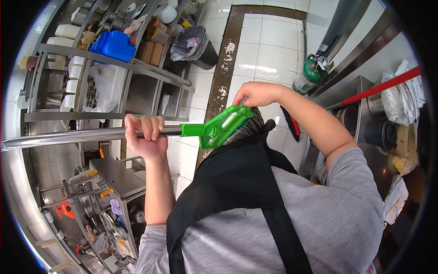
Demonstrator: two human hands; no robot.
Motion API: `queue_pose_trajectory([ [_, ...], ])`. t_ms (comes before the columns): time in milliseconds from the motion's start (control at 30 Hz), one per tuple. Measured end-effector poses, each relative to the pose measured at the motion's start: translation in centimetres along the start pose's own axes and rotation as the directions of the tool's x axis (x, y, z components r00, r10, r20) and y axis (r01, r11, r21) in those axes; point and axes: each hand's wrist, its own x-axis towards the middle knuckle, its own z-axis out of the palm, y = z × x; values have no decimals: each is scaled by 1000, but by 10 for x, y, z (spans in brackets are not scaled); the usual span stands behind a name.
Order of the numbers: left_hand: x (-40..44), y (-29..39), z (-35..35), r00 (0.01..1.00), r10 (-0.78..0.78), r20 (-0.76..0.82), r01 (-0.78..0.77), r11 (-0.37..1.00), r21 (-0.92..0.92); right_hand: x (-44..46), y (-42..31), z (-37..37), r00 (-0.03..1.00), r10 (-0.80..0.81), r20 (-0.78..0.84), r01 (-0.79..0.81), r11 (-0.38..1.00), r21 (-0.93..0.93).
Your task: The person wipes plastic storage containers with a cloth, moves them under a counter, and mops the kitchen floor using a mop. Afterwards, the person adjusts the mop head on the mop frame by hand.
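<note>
My left hand (147, 134) is wrapped round the metal pole (77, 138) of a mop, close to where the pole meets its green plastic clamp (214, 130). The pole lies nearly level and runs out to the left. Grey mop strands (255, 122) hang from the clamp's far side, against my black apron (228, 178), which covers part of them. At the upper right corner of the clamp, my right hand (255, 95) has its fingers curled and pinched on the edge. The fingertips of that hand are partly hidden.
Steel shelves with a blue container (114, 45) and stacked bowls stand on the left, beside a lined black bin (195, 48). A green gas cylinder (310, 75) and a red pole (378, 86) are on the right. White floor tiles (264, 50) surround a dark, worn strip.
</note>
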Motion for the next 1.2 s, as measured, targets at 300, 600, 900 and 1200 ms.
queue_pose_trajectory([
  [300, 34, -17, -17, 985, 45, 169, -62, 993, 101, 62, 30, -24, 960, 236, 153, -280, 841, 463],
  [600, 115, 20, -35, 966, 76, 248, -94, 994, 59, 142, 18, -45, 947, 280, -156, -243, 945, 218],
  [900, 190, 41, -63, 952, 165, 259, -177, 984, 24, 130, -6, -43, 795, 56, -604, 172, 934, 313],
  [1200, 230, 37, -40, 968, 70, 242, -81, 996, 34, 165, 16, -45, 547, -164, -821, 74, 986, -148],
])
